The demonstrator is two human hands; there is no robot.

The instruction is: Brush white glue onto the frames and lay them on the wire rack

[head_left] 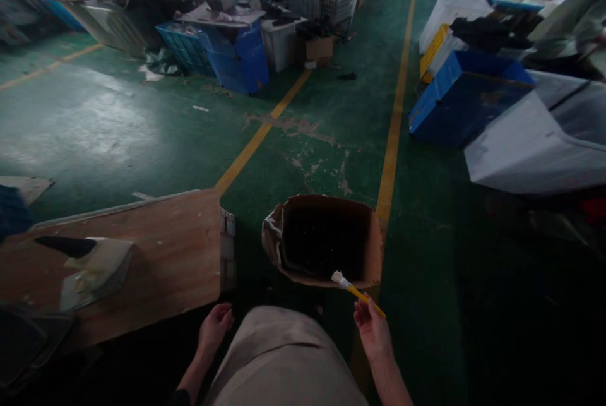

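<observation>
My right hand (374, 330) is closed around the yellow handle of a small brush (356, 292). The pale bristles point up and left, by the near rim of an open cardboard box (374, 254) on the floor. The inside of that box is very dark, with small light specks. Beside the near right corner of a wooden tabletop (180, 254), my left hand (216, 327) hangs with its fingers curled in and no object showing in them. On the tabletop sits a whitish plastic container (106, 261) with a dark, pointed object (66, 245) on it.
Yellow lines (398, 122) run along the worn green floor (326, 160). Blue bins (239, 59) and loaded worktables stand at the back left, where a seated person is partly visible. On the right are another blue bin (454, 103) and a large white bin (534, 134).
</observation>
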